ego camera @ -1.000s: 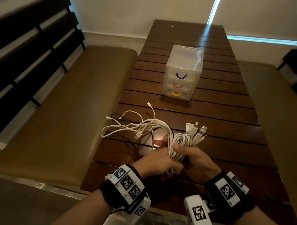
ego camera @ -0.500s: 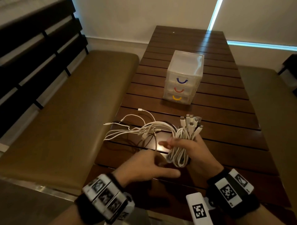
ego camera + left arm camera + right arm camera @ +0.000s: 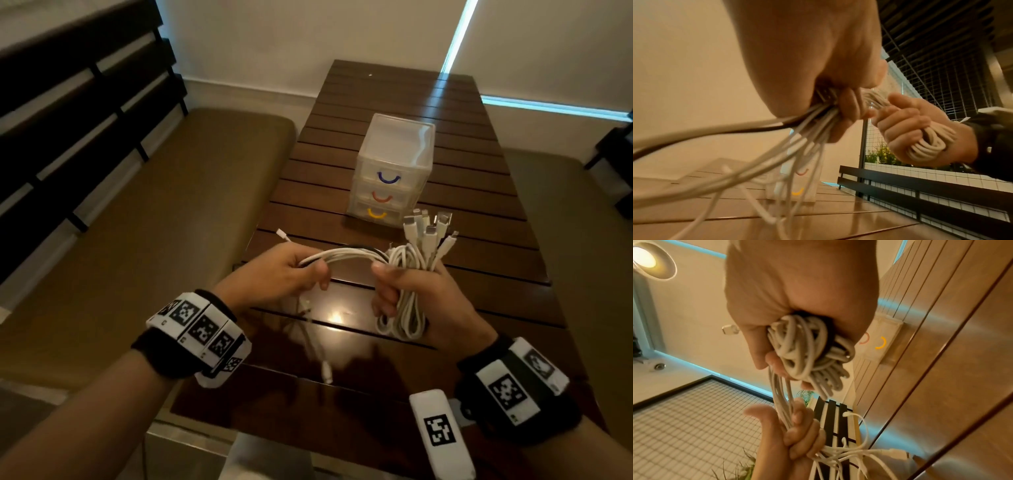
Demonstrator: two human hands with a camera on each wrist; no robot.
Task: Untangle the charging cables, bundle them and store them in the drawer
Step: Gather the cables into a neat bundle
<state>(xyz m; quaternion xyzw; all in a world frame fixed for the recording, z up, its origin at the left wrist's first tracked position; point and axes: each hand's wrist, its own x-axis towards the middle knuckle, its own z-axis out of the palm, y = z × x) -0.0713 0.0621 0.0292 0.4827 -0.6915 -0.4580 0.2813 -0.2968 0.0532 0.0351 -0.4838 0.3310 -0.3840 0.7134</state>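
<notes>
White cables [image 3: 346, 255] stretch between your fists: your right hand [image 3: 416, 294] clenches the coiled bundle [image 3: 406, 320], your left hand [image 3: 277, 274] grasps the loose strands beside it.

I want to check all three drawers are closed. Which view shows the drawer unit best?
Head view: the drawer unit stands whole, all three drawers closed. Both wrist views catch only its lower drawers, partly hidden behind cables or the right hand.

1. Our left hand [image 3: 274, 274] is fisted round the cable strands [image 3: 342, 255], thumb on top.
2. Our right hand [image 3: 421, 294] grips the coiled part, fingers [image 3: 900, 123] curled tight.
3. Both forearms reach forward, wrists apart.
</notes>
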